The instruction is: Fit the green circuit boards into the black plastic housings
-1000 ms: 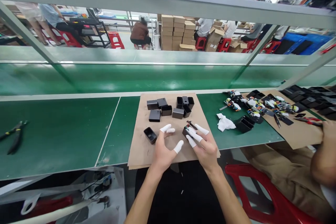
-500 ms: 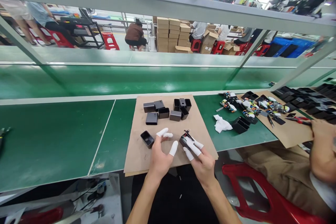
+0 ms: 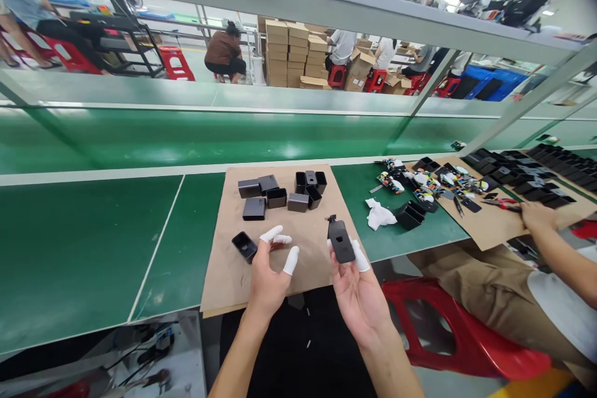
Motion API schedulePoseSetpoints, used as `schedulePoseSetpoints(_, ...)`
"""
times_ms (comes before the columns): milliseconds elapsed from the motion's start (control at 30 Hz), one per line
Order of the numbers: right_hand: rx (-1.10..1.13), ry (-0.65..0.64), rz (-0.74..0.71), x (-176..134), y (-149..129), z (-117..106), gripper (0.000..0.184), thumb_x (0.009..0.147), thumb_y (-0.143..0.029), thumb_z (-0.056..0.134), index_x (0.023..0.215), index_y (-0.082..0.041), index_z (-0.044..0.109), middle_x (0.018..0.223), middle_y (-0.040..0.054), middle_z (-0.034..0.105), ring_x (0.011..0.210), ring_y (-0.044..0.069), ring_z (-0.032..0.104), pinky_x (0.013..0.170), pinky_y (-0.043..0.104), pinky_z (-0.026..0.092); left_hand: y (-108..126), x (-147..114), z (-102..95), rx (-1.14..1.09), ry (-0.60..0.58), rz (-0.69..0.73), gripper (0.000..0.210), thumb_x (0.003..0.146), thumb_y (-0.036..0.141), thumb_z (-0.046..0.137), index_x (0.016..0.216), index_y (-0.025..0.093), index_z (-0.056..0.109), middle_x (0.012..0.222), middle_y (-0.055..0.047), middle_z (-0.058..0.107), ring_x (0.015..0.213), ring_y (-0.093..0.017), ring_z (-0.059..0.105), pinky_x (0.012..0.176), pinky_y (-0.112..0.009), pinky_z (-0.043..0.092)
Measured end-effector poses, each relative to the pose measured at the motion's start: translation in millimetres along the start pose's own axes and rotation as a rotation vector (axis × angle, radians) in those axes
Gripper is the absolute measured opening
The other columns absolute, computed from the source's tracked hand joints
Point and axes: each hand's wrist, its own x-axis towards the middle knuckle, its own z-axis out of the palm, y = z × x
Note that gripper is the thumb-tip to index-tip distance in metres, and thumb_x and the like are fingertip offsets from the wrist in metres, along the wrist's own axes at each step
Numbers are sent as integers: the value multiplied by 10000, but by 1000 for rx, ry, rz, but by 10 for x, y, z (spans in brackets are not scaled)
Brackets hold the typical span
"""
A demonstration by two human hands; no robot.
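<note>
My right hand (image 3: pixel 357 286), palm turned up, holds a small black plastic device casing (image 3: pixel 342 241) between white-capped fingers. Its flat face with a small dark cutout is towards me, and a small black part sticks out at its top. My left hand (image 3: pixel 270 273) hovers over the brown cardboard sheet (image 3: pixel 298 267), thumb and fingers apart, with nothing in it. White finger cots cover its fingertips. Just left of it lies an open black housing (image 3: pixel 244 246). Farther back on the cardboard sit several dark grey housings (image 3: pixel 254 208), some lying and some standing with open tops (image 3: pixel 301 181).
To the right lie a crumpled white cloth (image 3: pixel 380 214), black housings (image 3: pixel 410 214) and a heap of circuit parts (image 3: pixel 429 183). A co-worker's hand (image 3: pixel 538 216) rests by red pliers (image 3: pixel 501 202). A red stool (image 3: pixel 448 329) stands below. A shelf beam (image 3: pixel 280 0) crosses overhead.
My right hand has turned palm up and lifted the casing, so its flat face now shows. My left hand stays open. The whole view has shifted a little to the right.
</note>
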Motion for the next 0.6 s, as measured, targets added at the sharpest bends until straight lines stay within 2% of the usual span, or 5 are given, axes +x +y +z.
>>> schedulePoseSetpoints(100, 25, -32, 10, -46, 13, 33, 229, 1000, -509, 766, 1081, -315, 856, 1220, 24, 866, 1236, 201, 807, 1138, 352, 615, 4, 3, 5, 6, 0, 5, 515, 999, 424, 736, 1455, 251, 571, 1214, -100, 723, 1151, -264, 727, 1117, -526, 571)
schedulePoseSetpoints(233, 25, -61, 12, -68, 26, 38, 247, 1019, -498, 746, 1129, -308, 860, 1281, 33, 850, 1269, 199, 791, 1144, 339, 604, 5, 2, 15, 7, 3, 1, 497, 999, 414, 739, 1440, 254, 574, 1190, -87, 724, 1149, -257, 725, 1123, -498, 564)
schedulePoseSetpoints(467, 130, 35, 154, -150, -80, 166, 235, 1004, -382, 774, 1203, -271, 834, 1285, 53, 847, 1243, 191, 801, 1105, 335, 652, 6, -3, 12, 4, -7, -30, 488, 1004, 418, 739, 1437, 264, 575, 1201, -82, 724, 1156, -250, 717, 1120, -475, 561)
schedulePoseSetpoints(533, 57, 82, 44, -139, -79, 192, 300, 989, -390, 798, 1272, -290, 803, 1301, 52, 838, 1226, 210, 805, 1082, 378, 674, 3, -1, 8, 1, -8, -29, 485, 1005, 413, 738, 1437, 262, 576, 1196, -83, 724, 1154, -249, 717, 1124, -474, 559)
schedulePoseSetpoints(600, -131, 155, -264, -75, -50, 139, 376, 958, -345, 843, 1326, -313, 775, 1305, 43, 831, 1177, 213, 818, 1050, 392, 690, -1, 1, 6, -8, -5, -20, 483, 1003, 406, 738, 1435, 258, 580, 1193, -85, 724, 1150, -249, 718, 1124, -474, 560)
